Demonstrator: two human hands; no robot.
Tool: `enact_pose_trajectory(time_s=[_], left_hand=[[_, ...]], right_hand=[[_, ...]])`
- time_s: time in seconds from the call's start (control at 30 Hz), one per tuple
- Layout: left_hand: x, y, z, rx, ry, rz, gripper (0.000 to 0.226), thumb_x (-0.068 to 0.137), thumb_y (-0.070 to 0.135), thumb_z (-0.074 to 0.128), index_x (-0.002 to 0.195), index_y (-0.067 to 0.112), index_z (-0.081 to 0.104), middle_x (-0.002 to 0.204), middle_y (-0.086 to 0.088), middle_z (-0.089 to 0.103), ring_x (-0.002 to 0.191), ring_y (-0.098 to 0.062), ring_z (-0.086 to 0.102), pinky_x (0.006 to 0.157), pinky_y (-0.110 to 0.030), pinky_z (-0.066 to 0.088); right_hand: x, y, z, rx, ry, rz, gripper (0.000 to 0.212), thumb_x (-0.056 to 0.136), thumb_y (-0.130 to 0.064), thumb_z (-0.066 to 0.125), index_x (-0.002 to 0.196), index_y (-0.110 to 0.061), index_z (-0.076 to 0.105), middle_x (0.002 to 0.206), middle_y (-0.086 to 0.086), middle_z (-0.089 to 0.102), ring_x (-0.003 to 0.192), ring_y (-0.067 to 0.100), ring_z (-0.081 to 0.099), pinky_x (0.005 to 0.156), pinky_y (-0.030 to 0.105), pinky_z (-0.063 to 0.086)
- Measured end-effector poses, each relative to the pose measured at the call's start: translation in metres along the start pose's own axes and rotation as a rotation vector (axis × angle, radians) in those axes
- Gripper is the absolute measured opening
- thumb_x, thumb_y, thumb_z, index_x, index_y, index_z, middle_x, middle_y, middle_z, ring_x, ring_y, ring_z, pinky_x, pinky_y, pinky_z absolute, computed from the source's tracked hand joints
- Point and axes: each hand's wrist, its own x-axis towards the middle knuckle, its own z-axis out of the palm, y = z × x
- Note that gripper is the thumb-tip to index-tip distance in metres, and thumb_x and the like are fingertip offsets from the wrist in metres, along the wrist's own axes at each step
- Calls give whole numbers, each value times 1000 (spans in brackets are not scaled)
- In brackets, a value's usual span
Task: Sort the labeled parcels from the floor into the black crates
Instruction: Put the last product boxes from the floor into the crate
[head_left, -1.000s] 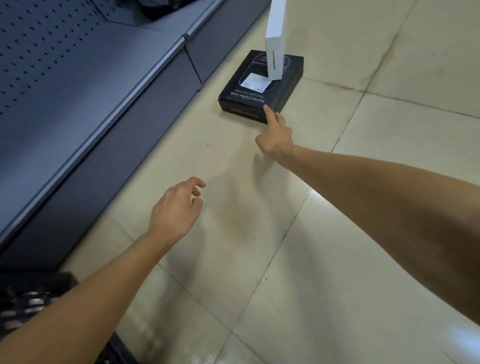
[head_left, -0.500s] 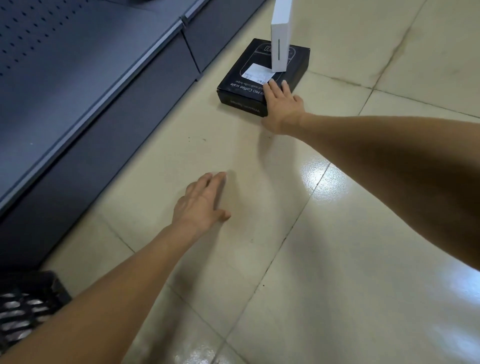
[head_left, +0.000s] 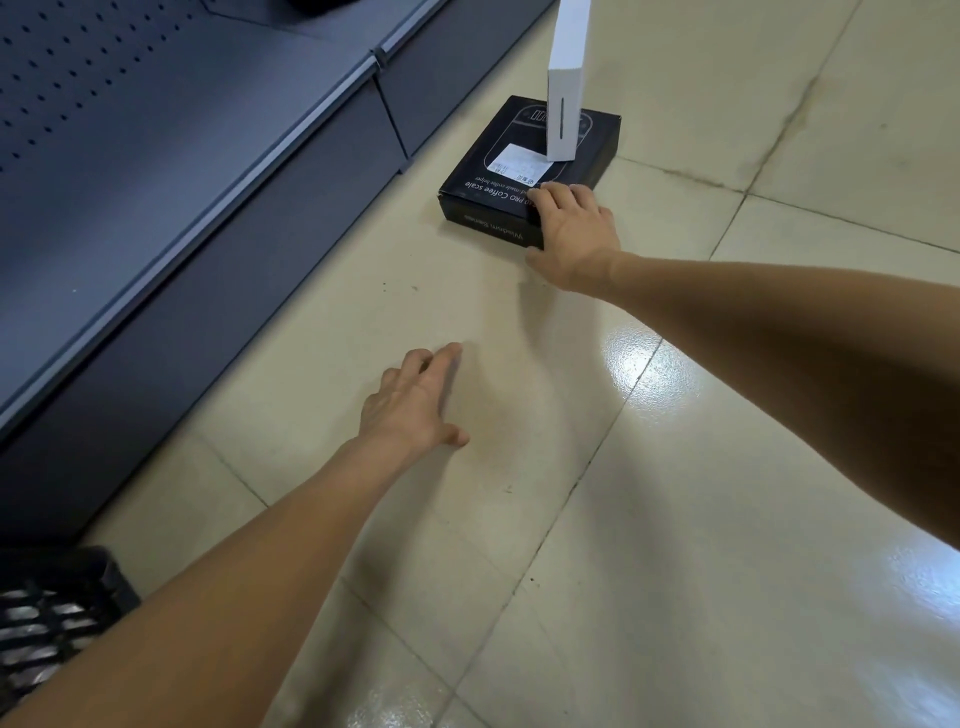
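A flat black box (head_left: 488, 200) printed "Coffee scale", with a white label (head_left: 519, 165) on its lid, lies on the tiled floor beside the shelving. A tall white box (head_left: 566, 104) stands upright on its far end. My right hand (head_left: 574, 236) clasps the black box's near right corner, fingers on the lid and thumb at the side. My left hand (head_left: 415, 402) hovers over the bare floor well short of the box, fingers stretched forward and holding nothing. A black crate (head_left: 57, 613) shows at the bottom left corner, partly hidden by my left arm.
Dark grey metal shelving (head_left: 171, 171) with a perforated back panel runs along the left side, its base close to the black box. Glossy cream floor tiles (head_left: 701, 519) fill the right and foreground.
My right hand went from touching the box's edge with a fingertip to gripping its near corner. My left hand opened its fingers and reached forward. The camera moved closer.
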Motion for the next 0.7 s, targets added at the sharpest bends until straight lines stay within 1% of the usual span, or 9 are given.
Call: enact_pose_trajectory(time_s=[0.07,0.1,0.17,0.27,0.33,0.43,0.57,0.7], left_hand=[[2,0,-1,18,7,2,106,74,38,84,153,44,13,152,7,24,134,-24,33,95,-38,38],[3,0,-1,34,11,4,106,74,39,84,152,44,14,150,7,25,133,-24,33,94,-38,38],[5,0,0,73,23,13,105,73,39,85,151,43,15,147,6,26,129,-24,34,90,-37,37],[10,3,1,121,23,19,108,72,37,86,152,41,14,142,3,25,124,-26,33,85,-35,33],[14,5,1,143,6,14,113,71,34,87,154,40,11,140,1,25,123,-27,33,88,-38,35],[18,7,0,148,-9,0,117,69,29,89,154,40,10,138,0,25,122,-29,33,98,-43,38],[19,7,-1,152,-14,-7,122,68,29,89,155,38,5,138,-1,25,121,-30,34,100,-45,39],[16,7,4,139,21,-19,119,71,27,87,154,39,3,139,0,26,121,-29,35,101,-44,37]], right_hand=[[3,2,1,69,45,34,59,91,-28,56,146,-21,34,150,4,32,131,37,32,105,44,34],[5,3,2,121,48,66,58,92,-28,58,145,-22,35,150,4,31,126,39,36,103,44,36],[12,3,5,213,18,127,64,90,-30,63,147,-25,33,155,3,21,122,41,40,103,43,38],[28,-1,7,270,-63,185,78,87,-32,67,151,-32,24,162,1,2,129,42,39,109,42,36],[37,-4,10,273,-90,203,80,88,-31,68,153,-35,20,163,0,-3,133,42,36,111,41,35],[39,-8,18,204,-57,152,72,94,-29,61,152,-35,20,163,1,-2,130,43,38,110,42,35],[31,-11,27,107,-34,21,68,96,-33,56,152,-35,19,163,2,2,125,45,40,107,45,35],[12,-18,32,43,-34,-87,68,95,-40,54,152,-36,18,162,1,5,124,44,42,106,45,35]])
